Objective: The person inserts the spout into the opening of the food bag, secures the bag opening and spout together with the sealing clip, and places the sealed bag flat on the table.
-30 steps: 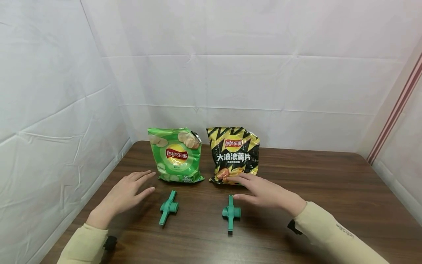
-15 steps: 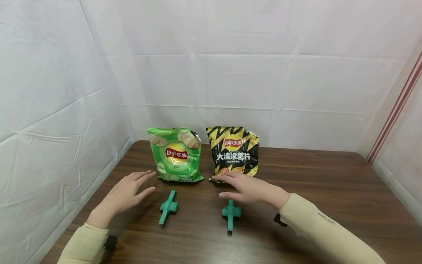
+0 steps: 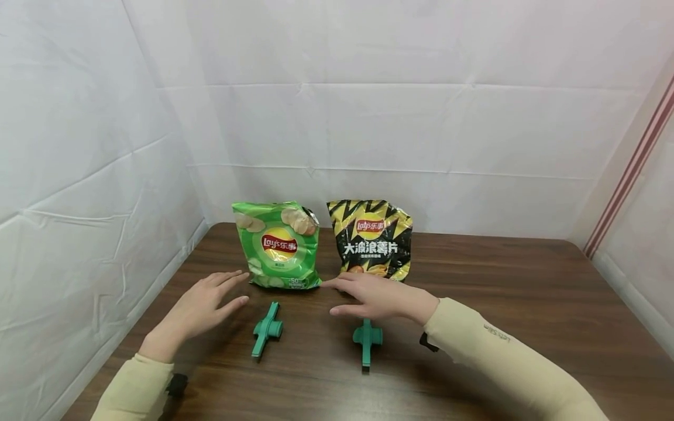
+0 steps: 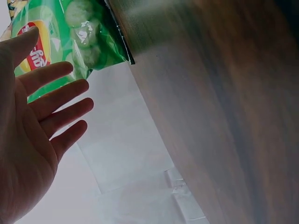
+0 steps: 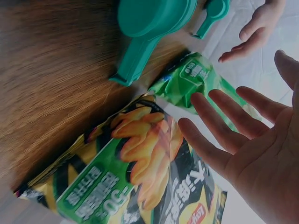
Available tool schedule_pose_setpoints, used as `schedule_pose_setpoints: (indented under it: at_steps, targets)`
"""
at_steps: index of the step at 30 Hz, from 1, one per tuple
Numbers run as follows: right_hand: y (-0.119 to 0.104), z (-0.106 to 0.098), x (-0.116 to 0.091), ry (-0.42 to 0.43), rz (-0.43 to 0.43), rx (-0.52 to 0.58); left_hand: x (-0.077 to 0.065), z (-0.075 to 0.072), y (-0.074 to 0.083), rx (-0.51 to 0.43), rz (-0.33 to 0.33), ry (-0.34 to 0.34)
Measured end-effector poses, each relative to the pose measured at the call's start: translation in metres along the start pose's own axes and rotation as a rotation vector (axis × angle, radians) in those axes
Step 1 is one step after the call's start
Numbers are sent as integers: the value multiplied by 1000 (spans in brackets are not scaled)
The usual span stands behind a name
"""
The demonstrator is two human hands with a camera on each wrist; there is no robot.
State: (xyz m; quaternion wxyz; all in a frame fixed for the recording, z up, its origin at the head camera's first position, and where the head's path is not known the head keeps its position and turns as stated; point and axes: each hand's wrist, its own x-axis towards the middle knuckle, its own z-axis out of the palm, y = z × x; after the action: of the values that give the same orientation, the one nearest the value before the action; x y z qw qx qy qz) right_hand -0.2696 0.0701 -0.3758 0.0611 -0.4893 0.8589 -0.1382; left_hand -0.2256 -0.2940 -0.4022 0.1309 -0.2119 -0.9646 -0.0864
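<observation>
A green Lay's chip bag [image 3: 279, 248] stands at the back of the table. Right of it is a black and yellow chip bag [image 3: 371, 240], its lower edge partly covered by my right hand [image 3: 376, 297]. That hand is held over the table with fingers extended and holds nothing. My left hand [image 3: 197, 313] is beside the green bag's lower left corner, fingers spread and grasping nothing. Two green bag clips with round spouts lie in front: the left clip [image 3: 267, 330] is tilted, and the right clip [image 3: 367, 342] has its far end hidden under my right hand.
The brown wooden table [image 3: 500, 292] stretches off to the right. White cloth [image 3: 395, 117] hangs behind it and along both sides, with a red stripe [image 3: 632, 175] on the right.
My right hand has moved left, from the right clip's far end to the gap between the bags. The left hand, bags and clips have kept their places.
</observation>
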Motion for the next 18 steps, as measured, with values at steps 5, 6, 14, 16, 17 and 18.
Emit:
schedule_pose_setpoints:
  at_steps: [5, 6, 14, 16, 17, 18]
  targets:
    - [-5, 2, 11, -39, -13, -7, 2, 1, 0, 3, 7, 11]
    - [-6, 2, 13, -44, -16, -11, 2, 1, 0, 3, 10, 13]
    - [-15, 1, 28, -111, -8, 15, 3, 2, -1, 7, 17, 16]
    - [-17, 2, 33, -120, -22, 17, 4, 2, -2, 9, 15, 14]
    - [-18, 2, 35, -124, -30, 16, 4, 2, -2, 8, 14, 13]
    - [-18, 2, 38, -126, -42, 16, 4, 2, -2, 8, 14, 14]
